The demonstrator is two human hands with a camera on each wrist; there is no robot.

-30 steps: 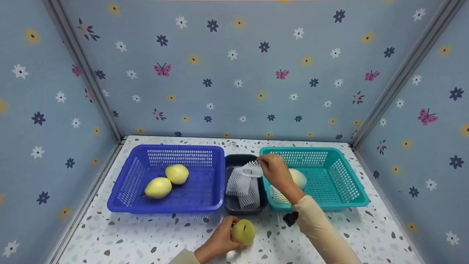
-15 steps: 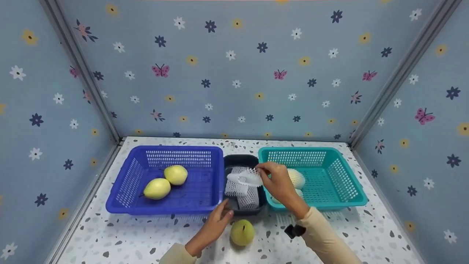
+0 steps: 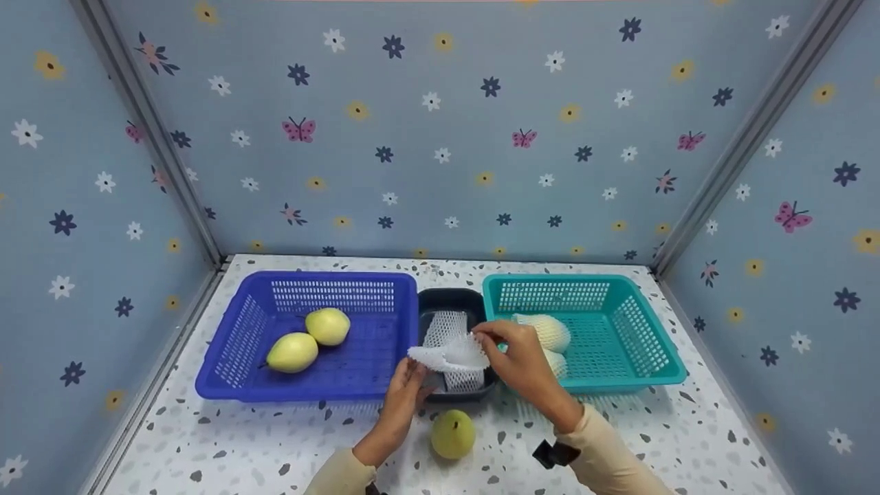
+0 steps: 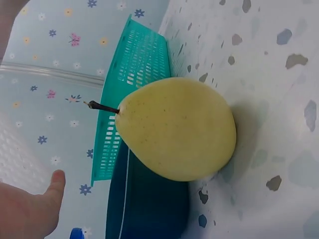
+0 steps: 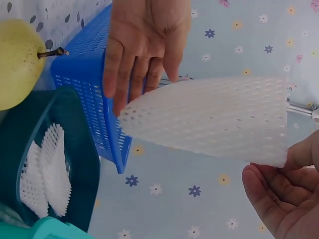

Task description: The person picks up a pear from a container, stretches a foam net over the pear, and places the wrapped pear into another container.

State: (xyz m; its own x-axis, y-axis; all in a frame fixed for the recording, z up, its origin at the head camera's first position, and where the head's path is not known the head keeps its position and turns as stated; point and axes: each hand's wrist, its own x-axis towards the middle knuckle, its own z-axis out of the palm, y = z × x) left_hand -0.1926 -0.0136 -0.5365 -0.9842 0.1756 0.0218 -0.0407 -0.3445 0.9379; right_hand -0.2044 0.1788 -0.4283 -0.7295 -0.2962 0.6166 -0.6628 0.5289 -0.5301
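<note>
i'm leaving the pear (image 3: 453,435), freeing my left hand (image 3: 397,405), fingers straight, for the foam net (image 3: 459,353) my right hand (image 3: 520,359) is pinching.

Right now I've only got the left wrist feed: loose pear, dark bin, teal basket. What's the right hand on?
Observer: The right hand pinches the wide end of a white net.
Operator: Anything inside the dark bin?
Observer: Yes, more white nets lie in it.
Operator: And the teal basket?
Observer: Head view shows netted fruit inside, toward the basket's left side.
</note>
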